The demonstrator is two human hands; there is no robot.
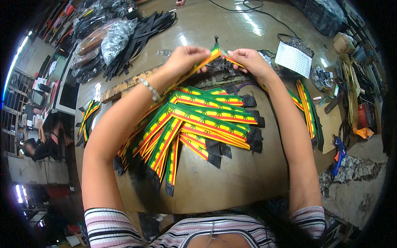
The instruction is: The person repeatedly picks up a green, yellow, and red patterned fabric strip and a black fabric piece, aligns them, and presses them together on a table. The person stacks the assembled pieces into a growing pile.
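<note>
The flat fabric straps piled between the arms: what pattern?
The straps have green, yellow and red stripes with dark leaf shapes; best in the head view.

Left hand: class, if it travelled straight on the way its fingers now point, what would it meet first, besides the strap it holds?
Beyond the striped strap it pinches, the left hand would probably meet the right hand, just across a small gap; depth is hard to judge here.

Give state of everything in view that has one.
Left hand: closed on a green-yellow-red patterned fabric strap
Right hand: closed on a red-and-yellow strap end
Pile of green-yellow-red patterned straps with black ends: fanned out, overlapping
Long flat black straps: bunched loosely
Clear plastic bag: crumpled
White gridded paper sheet: unfolded, slanting
</note>
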